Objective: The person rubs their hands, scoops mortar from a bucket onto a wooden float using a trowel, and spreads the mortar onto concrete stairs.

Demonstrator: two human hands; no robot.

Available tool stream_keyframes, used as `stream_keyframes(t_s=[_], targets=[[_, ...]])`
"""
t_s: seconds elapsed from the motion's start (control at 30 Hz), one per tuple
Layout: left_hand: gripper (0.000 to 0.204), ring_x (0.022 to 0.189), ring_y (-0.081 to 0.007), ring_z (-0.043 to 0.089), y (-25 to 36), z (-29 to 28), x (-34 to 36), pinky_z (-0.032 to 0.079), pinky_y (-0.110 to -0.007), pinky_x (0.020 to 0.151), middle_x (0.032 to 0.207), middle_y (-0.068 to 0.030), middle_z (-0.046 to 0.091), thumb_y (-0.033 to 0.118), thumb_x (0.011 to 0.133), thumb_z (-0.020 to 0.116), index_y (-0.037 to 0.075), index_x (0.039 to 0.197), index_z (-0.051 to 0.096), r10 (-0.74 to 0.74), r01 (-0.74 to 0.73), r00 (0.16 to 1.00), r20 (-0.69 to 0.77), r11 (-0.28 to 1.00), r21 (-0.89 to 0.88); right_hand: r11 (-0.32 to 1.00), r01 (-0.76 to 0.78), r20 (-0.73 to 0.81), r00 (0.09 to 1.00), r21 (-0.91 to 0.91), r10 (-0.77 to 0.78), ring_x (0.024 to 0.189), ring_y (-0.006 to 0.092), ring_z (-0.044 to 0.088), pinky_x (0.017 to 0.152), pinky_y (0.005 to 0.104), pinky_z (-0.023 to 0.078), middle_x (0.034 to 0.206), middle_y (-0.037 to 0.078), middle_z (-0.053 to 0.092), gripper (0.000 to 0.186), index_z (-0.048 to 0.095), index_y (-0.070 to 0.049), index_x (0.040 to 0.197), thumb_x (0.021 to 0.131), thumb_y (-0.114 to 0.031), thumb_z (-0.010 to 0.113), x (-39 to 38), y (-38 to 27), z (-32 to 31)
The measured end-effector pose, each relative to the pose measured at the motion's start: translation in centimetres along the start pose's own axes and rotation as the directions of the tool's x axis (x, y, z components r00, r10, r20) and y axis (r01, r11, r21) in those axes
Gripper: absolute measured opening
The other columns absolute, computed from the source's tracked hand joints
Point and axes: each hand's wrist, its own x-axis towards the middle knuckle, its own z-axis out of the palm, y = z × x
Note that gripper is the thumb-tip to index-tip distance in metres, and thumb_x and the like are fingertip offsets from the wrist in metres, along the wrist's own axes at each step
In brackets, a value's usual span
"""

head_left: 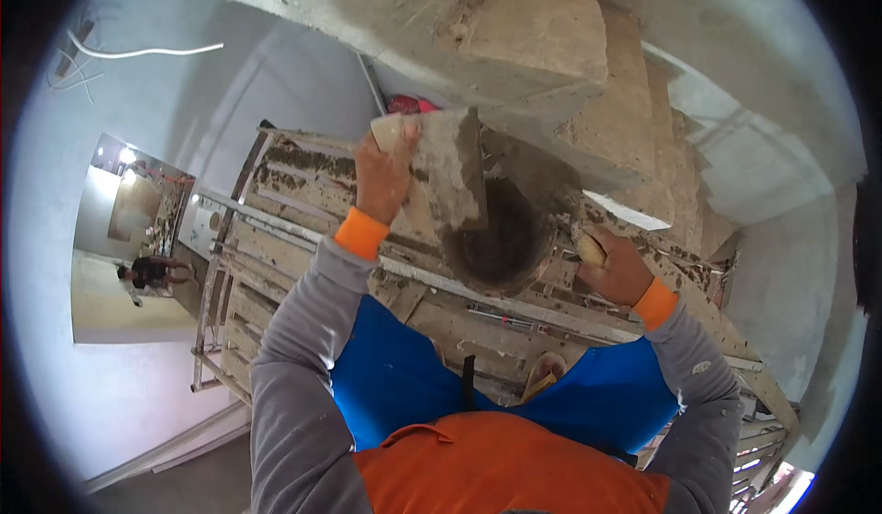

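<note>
My left hand (384, 181) is wrapped round the edge of a flat board (448, 167) smeared with grey mortar, held tilted in front of me. Just beyond and below the board stands a dark round bucket (499, 271), its rim crusted and its inside dark. To the right of the bucket, my right hand (617, 271) is closed on the pale handle of a trowel (590, 249). The trowel's blade is hard to make out against the mortar-stained surroundings. Both forearms come up from below in grey sleeves with orange cuffs.
A slatted scaffold platform (262, 255) spattered with mortar lies beneath me. Rough concrete steps (542, 36) overhang close ahead. A thin rod (510, 318) rests on the slats. A loose white cable (152, 52) sticks out of the left wall. Another person (152, 272) is far left, through an opening.
</note>
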Motion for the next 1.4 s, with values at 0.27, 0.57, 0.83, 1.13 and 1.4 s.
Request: stream_keyframes(t_s=[0.27,0.57,0.83,1.13,1.4], targets=[[0.021,0.081,-0.0080,0.054,-1.0,2.1,-3.0,0.046,-0.024,0.073,0.093,-0.0003,0.060,0.022,0.096,0.055,0.002,0.101,0.058,-0.170,0.220,0.900,0.401,0.972,-0.083,0.809,-0.006,-0.112,0.990,0.588,0.089,0.074,0.0112,0.057,0.067,0.0259,0.047,0.090,0.005,0.060,0.047,0.045,0.000,0.124,0.093,-0.030,0.061,2.2,-2.8,-0.6],[0.068,0.118,-0.0208,0.051,1.1,4.9,-4.6,0.040,-0.036,0.103,0.132,-0.0139,0.050,0.047,0.095,0.048,-0.003,0.139,0.034,0.103,0.716,0.413,0.905,0.578,-0.392,0.584,0.210,-0.090,0.970,0.784,-0.227,0.120,0.0189,0.049,0.102,0.0344,0.037,0.132,0.011,0.051,0.045,0.031,-0.005,0.128,0.099,-0.037,0.047,8.3,-4.7,-0.2],[0.042,0.108,-0.0132,0.056,1.7,4.1,-3.2,0.047,-0.031,0.092,0.119,-0.0044,0.057,0.033,0.100,0.044,0.004,0.132,0.043,0.035,0.389,0.541,0.841,0.876,-0.286,0.732,0.411,-0.100,0.898,0.543,-0.429,0.122,0.0199,0.048,0.102,0.0347,0.040,0.143,0.011,0.041,0.058,0.025,-0.005,0.139,0.097,-0.037,0.050,12.3,-4.0,1.3],[0.042,0.103,-0.0150,0.060,5.1,3.5,-2.8,0.053,-0.032,0.086,0.117,-0.0060,0.058,0.037,0.100,0.045,0.007,0.128,0.044,-0.100,0.562,0.776,0.623,0.558,-0.610,0.237,-0.258,0.326,0.892,0.936,-0.314,0.115,0.0195,0.055,0.098,0.0332,0.045,0.131,0.012,0.051,0.050,0.037,-0.006,0.139,0.098,-0.032,0.050,9.9,-3.4,6.3],[0.036,0.106,-0.0153,0.059,4.6,3.1,-2.9,0.052,-0.032,0.088,0.116,-0.0053,0.058,0.032,0.101,0.042,0.006,0.126,0.045,-0.161,0.593,0.779,0.607,0.506,-0.627,-0.074,-0.584,0.397,0.633,0.809,-0.664,0.095,0.0240,0.058,0.087,0.0343,0.047,0.101,0.014,0.058,0.048,0.048,-0.006,0.126,0.096,-0.044,0.046,8.7,-5.6,7.7]])
